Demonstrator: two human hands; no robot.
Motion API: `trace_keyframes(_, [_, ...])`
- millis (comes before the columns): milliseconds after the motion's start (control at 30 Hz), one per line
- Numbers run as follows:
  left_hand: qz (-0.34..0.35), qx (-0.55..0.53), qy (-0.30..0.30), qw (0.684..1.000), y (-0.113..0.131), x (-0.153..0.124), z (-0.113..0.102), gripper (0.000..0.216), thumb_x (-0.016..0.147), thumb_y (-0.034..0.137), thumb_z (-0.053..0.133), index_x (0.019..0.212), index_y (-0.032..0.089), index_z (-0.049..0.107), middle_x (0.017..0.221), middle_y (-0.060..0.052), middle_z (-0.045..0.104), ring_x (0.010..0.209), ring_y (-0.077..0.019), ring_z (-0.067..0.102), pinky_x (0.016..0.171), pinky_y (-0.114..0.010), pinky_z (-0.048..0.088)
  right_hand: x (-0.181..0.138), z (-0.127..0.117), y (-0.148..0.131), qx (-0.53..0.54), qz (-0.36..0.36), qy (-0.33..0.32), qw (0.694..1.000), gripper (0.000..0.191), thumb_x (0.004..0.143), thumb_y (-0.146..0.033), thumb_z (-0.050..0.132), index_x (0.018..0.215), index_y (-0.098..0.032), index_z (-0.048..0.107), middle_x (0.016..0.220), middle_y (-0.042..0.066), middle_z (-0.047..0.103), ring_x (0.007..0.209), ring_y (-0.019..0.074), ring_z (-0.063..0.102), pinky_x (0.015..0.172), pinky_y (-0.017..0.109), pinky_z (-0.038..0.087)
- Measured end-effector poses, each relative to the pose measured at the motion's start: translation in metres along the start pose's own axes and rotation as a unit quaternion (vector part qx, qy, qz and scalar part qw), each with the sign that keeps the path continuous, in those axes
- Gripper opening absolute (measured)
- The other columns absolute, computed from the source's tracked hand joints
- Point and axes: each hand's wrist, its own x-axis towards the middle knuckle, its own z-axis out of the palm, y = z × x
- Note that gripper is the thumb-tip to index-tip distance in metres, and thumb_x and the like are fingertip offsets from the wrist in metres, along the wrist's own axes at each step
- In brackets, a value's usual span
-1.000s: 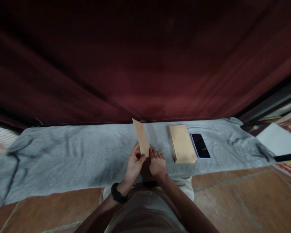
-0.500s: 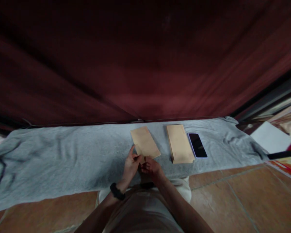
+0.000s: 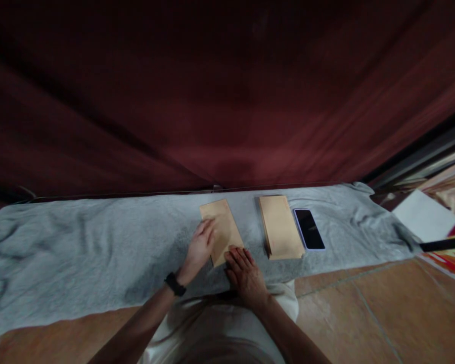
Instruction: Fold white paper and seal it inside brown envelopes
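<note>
A tan paper envelope (image 3: 222, 215) lies flat and slightly tilted on a grey cloth in front of me. My left hand (image 3: 200, 247), with a black band on its wrist, rests over the left edge of the envelope; its fingers lie on the paper, a little bent and slightly blurred. On the lower right corner, my right hand (image 3: 245, 272) is spread with the fingertips pressing the paper. A neat stack of similar envelopes (image 3: 282, 227) lies to the right, apart from both hands.
A phone (image 3: 309, 229) with a pale purple edge lies right of the stack. The grey cloth (image 3: 109, 242) covers a long narrow surface against a dark red panel (image 3: 227, 126). White paper (image 3: 424, 215) and colourful printed sheets sit at the far right. Tiled floor (image 3: 337, 303) shows below.
Both hands had been pinching the envelope's near end. The left hand has moved up along the paper, and the right hand has flattened onto the lower corner. The near end now lies flat.
</note>
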Motion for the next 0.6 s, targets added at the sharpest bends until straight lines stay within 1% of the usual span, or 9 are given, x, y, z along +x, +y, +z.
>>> trace_keyframes(33, [0.047, 0.024, -0.005, 0.999, -0.002, 0.017, 0.003, 0.049, 0.105, 0.036, 0.035, 0.146, 0.019, 0.054, 0.152, -0.011, 0.054, 0.144, -0.0249, 0.046, 0.118, -0.044, 0.040, -0.001, 0.003, 0.000, -0.016, -0.003, 0.004, 1.000, 0.051, 0.103, -0.026, 0.053, 0.153, -0.021, 0.046, 0.159, 0.009, 0.048, 0.147, 0.0249, 0.044, 0.125, 0.048, 0.035])
trace_keyframes(100, [0.101, 0.079, -0.034, 0.991, -0.007, 0.050, 0.011, 0.056, 0.105, 0.038, 0.032, 0.154, 0.014, 0.045, 0.162, -0.013, 0.043, 0.154, -0.0278, 0.032, 0.125, -0.050, 0.030, -0.003, 0.007, 0.001, -0.031, -0.008, 0.008, 0.999, 0.053, 0.103, -0.026, 0.052, 0.155, -0.021, 0.044, 0.160, 0.009, 0.046, 0.147, 0.0257, 0.045, 0.124, 0.048, 0.036])
trace_keyframes(133, [0.113, 0.105, -0.052, 0.987, -0.011, 0.065, 0.015, 0.059, 0.105, 0.039, 0.031, 0.156, 0.011, 0.041, 0.163, -0.015, 0.040, 0.155, -0.0288, 0.029, 0.126, -0.052, 0.028, -0.003, 0.008, 0.001, -0.034, -0.009, 0.010, 0.999, 0.054, 0.103, -0.026, 0.052, 0.156, -0.021, 0.042, 0.161, 0.009, 0.045, 0.147, 0.0259, 0.045, 0.124, 0.048, 0.037])
trace_keyframes(200, [0.124, 0.147, -0.088, 0.977, -0.019, 0.086, 0.024, 0.061, 0.105, 0.040, 0.029, 0.157, 0.008, 0.039, 0.164, -0.017, 0.039, 0.156, -0.0287, 0.028, 0.126, -0.052, 0.026, -0.004, 0.008, 0.002, -0.037, -0.013, 0.015, 0.999, 0.056, 0.104, -0.026, 0.051, 0.158, -0.020, 0.040, 0.161, 0.009, 0.044, 0.147, 0.0253, 0.046, 0.123, 0.047, 0.038])
trace_keyframes(267, [0.137, 0.174, -0.111, 0.969, -0.027, 0.096, 0.032, 0.062, 0.105, 0.041, 0.028, 0.157, 0.007, 0.038, 0.164, -0.016, 0.038, 0.155, -0.0273, 0.029, 0.127, -0.049, 0.026, -0.004, 0.008, 0.003, -0.034, -0.015, 0.022, 0.999, 0.056, 0.104, -0.025, 0.049, 0.158, -0.019, 0.038, 0.161, 0.009, 0.045, 0.146, 0.0246, 0.046, 0.123, 0.047, 0.038])
trace_keyframes(333, [0.154, 0.187, -0.121, 0.963, -0.032, 0.096, 0.036, 0.062, 0.106, 0.041, 0.028, 0.158, 0.009, 0.037, 0.164, -0.015, 0.038, 0.155, -0.0255, 0.030, 0.128, -0.047, 0.024, -0.004, 0.008, 0.004, -0.024, -0.015, 0.031, 0.999, 0.056, 0.104, -0.023, 0.048, 0.158, -0.017, 0.039, 0.159, 0.009, 0.047, 0.146, 0.0242, 0.047, 0.123, 0.047, 0.039])
trace_keyframes(400, [0.168, 0.190, -0.126, 0.959, -0.034, 0.090, 0.038, 0.061, 0.106, 0.040, 0.027, 0.159, 0.012, 0.036, 0.165, -0.013, 0.037, 0.155, -0.0242, 0.029, 0.128, -0.046, 0.023, -0.005, 0.008, 0.005, -0.009, -0.013, 0.036, 0.999, 0.054, 0.104, -0.021, 0.045, 0.157, -0.017, 0.040, 0.157, 0.010, 0.051, 0.145, 0.0243, 0.048, 0.123, 0.048, 0.040])
trace_keyframes(500, [0.186, 0.182, -0.133, 0.956, -0.029, 0.077, 0.037, 0.059, 0.106, 0.039, 0.028, 0.160, 0.015, 0.035, 0.166, -0.011, 0.037, 0.156, -0.0229, 0.028, 0.128, -0.045, 0.022, -0.005, 0.008, 0.008, 0.014, -0.014, 0.035, 0.999, 0.053, 0.102, -0.017, 0.044, 0.155, -0.017, 0.044, 0.151, 0.011, 0.056, 0.141, 0.0249, 0.051, 0.122, 0.049, 0.042])
trace_keyframes(600, [0.216, 0.164, -0.143, 0.952, -0.020, 0.060, 0.036, 0.058, 0.107, 0.038, 0.029, 0.160, 0.016, 0.033, 0.165, -0.010, 0.037, 0.156, -0.0215, 0.027, 0.129, -0.044, 0.020, -0.006, 0.008, 0.011, 0.035, -0.013, 0.033, 0.999, 0.053, 0.099, -0.014, 0.047, 0.151, -0.016, 0.048, 0.145, 0.013, 0.061, 0.138, 0.0253, 0.053, 0.121, 0.050, 0.044])
